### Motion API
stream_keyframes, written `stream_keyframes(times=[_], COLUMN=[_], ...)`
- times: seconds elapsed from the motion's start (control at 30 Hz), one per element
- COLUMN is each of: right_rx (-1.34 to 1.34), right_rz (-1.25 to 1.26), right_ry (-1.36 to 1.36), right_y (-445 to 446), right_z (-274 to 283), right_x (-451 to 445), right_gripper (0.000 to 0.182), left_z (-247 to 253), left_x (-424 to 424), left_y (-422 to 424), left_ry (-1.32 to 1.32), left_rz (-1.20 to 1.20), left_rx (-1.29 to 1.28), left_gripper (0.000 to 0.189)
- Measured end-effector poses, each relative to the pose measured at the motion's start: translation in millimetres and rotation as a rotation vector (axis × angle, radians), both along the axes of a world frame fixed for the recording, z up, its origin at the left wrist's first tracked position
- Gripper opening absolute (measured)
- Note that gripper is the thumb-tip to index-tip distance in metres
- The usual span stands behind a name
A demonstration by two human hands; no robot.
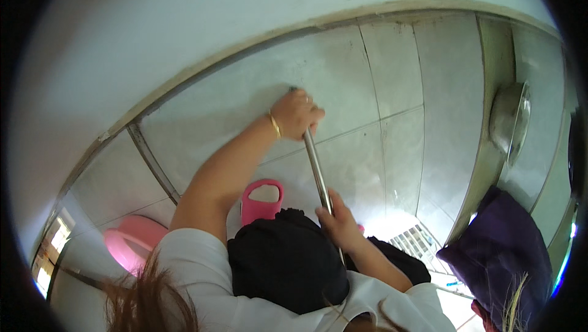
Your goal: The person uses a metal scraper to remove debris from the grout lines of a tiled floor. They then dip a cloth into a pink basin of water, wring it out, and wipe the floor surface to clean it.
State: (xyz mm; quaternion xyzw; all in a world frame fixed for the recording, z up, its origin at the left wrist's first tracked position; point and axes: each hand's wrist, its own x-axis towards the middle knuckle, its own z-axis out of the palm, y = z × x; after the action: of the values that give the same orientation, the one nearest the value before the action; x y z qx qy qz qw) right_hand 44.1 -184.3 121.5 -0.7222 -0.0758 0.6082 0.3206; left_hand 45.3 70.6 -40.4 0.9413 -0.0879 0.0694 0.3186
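Note:
A metal pole [317, 169] runs from before me back towards my body. My left hand [299, 114], with a gold bangle at the wrist, is closed around its far end; a small dark bit shows just beyond the fingers. Lower down, my right hand [339, 221] holds the same pole near my knee, its fingers wrapped around it. The near end of the pole passes beside my black-clad leg and is hidden. What the pole's far end is joined to cannot be seen. A pink slipper [259, 210] is on the tiled floor [340, 79] by my knee.
A pink plastic object [133, 240] stands at the lower left. To the right, a metal bowl [507, 120] leans near a ledge, with a dark purple cloth [500, 254] below it. A white wire rack [415, 242] lies beyond my right arm. A pale wall [183, 24] curves across the top.

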Motion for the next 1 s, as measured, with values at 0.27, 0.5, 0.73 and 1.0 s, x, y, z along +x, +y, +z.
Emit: stream_keyframes(times=[0.27, 0.5, 0.73, 1.0], right_rx=[0.068, -0.012, -0.057, 0.001], right_rz=[-0.013, -0.027, -0.166, 0.001], right_ry=[-0.09, -0.015, 0.134, -0.047], right_y=[-18.0, -4.7, 41.4, -6.5], right_z=[-10.2, -7.0, 0.9, -14.9], right_x=[-3.4, 4.6, 17.2, 10.3], right_gripper=[0.057, 0.057, 0.056, 0.058], left_z=[8.6, 10.5, 2.6, 18.7], left_x=[1.6, 21.2, 21.9, 18.6], left_y=[-13.0, 5.1, 26.5, -3.2], left_ry=[0.039, 0.183, 0.108, 0.157], left_rz=[-0.022, -0.036, -0.003, -0.026], left_rx=[-0.084, 0.153, 0.145, 0.191], left_gripper=[0.018, 0.02, 0.021, 0.027])
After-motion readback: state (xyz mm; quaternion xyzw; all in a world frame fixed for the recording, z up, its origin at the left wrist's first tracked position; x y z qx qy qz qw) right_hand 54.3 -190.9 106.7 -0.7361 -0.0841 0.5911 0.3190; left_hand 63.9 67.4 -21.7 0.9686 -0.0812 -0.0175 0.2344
